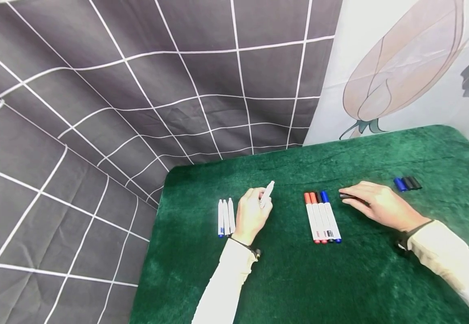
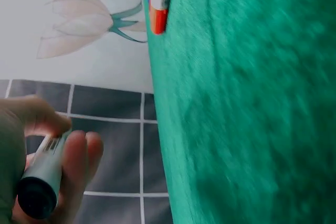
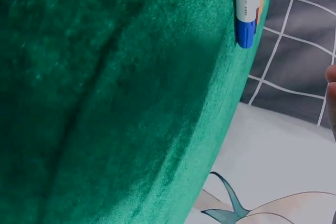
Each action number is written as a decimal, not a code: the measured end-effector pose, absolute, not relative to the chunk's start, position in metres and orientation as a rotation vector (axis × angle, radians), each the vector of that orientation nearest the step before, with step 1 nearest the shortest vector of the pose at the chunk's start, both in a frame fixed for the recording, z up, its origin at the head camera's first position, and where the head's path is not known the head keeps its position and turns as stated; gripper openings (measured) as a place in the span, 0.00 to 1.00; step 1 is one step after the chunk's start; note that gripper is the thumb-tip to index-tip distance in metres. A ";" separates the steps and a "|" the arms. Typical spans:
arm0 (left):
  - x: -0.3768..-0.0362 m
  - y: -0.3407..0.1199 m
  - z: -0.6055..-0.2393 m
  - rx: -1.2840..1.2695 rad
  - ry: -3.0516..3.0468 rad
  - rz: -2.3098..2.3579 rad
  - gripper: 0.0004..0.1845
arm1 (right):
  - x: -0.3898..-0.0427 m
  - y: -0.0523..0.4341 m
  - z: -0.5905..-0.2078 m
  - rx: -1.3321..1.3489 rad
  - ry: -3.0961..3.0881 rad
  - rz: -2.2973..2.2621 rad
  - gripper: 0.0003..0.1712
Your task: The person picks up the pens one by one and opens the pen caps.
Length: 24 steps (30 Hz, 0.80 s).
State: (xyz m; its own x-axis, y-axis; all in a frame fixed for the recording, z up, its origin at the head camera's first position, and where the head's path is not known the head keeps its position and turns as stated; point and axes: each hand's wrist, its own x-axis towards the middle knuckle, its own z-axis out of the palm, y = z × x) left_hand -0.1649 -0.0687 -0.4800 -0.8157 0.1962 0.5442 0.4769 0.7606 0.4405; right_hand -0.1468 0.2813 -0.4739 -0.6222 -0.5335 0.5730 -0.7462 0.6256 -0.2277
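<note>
Currently on the table: markers and caps

Left hand [image 1: 252,216]: fingers curled round a smooth white marker [image 1: 267,194], its tip poking out above the knuckles.
Right hand [image 1: 378,204]: fingertips on a black cap [image 1: 345,196], largely hidden; grip unclear.
Green velvet tablecloth [image 1: 340,279]: four capped markers [image 1: 322,218], three uncapped markers [image 1: 225,217], loose caps [image 1: 407,183].

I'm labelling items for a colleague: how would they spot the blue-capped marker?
On the green cloth, four capped markers lie side by side between the hands. The blue-capped marker is rightmost, nearest the right hand; its neighbours have black and red caps.
</note>
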 end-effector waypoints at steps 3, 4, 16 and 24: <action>-0.166 -0.073 -0.483 -0.347 -2.488 -0.726 0.10 | -0.147 0.283 -0.475 1.024 -2.393 0.647 0.16; -0.167 -0.074 -0.484 -0.303 -2.491 -0.700 0.10 | -0.147 0.284 -0.475 1.031 -2.396 0.655 0.17; -0.170 -0.092 -0.493 -0.090 -2.575 -0.498 0.11 | -0.148 0.291 -0.478 1.034 -2.377 0.620 0.27; -0.169 -0.101 -0.496 -0.004 -2.668 -0.384 0.14 | -0.146 0.294 -0.479 1.022 -2.405 0.612 0.21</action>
State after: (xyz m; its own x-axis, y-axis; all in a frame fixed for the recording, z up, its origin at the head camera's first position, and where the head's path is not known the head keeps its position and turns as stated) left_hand -0.1686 -0.1014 -0.4960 -0.9023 -0.0585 0.4271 0.0645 0.9613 0.2678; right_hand -0.1463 0.2943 -0.4786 -0.6217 -0.5466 0.5610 -0.7482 0.6263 -0.2190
